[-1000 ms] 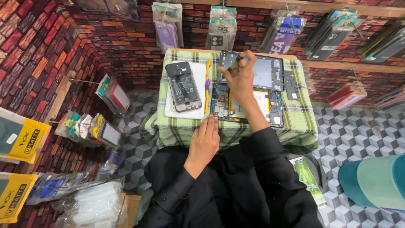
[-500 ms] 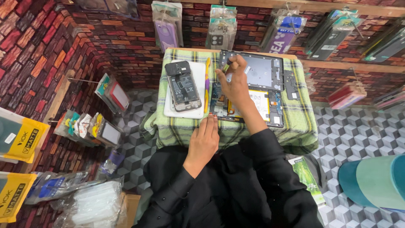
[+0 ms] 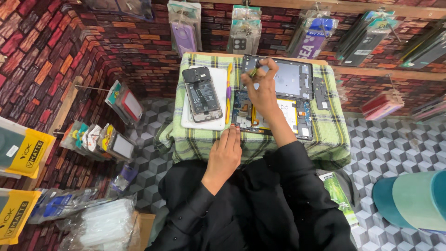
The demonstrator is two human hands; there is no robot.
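Brick-patterned walls surround a checked-cloth table point(image 3: 325, 139) where an opened tablet point(image 3: 272, 109) lies with its back panel point(image 3: 288, 76) already off, the right hand point(image 3: 262, 90) pinching a small screwdriver point(image 3: 254, 69), the left hand point(image 3: 226, 153) resting flat, empty, at its near edge.

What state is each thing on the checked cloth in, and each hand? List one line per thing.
Tablet: back off, battery and boards exposed, lying flat.
Tablet back cover: removed, lying beyond the tablet.
Phone: opened, insides showing, on a white pad.
Yellow pry tool: lying idle between phone and tablet.
Right hand: pinching a small dark tool.
Left hand: empty, fingertips at the tablet's near edge.
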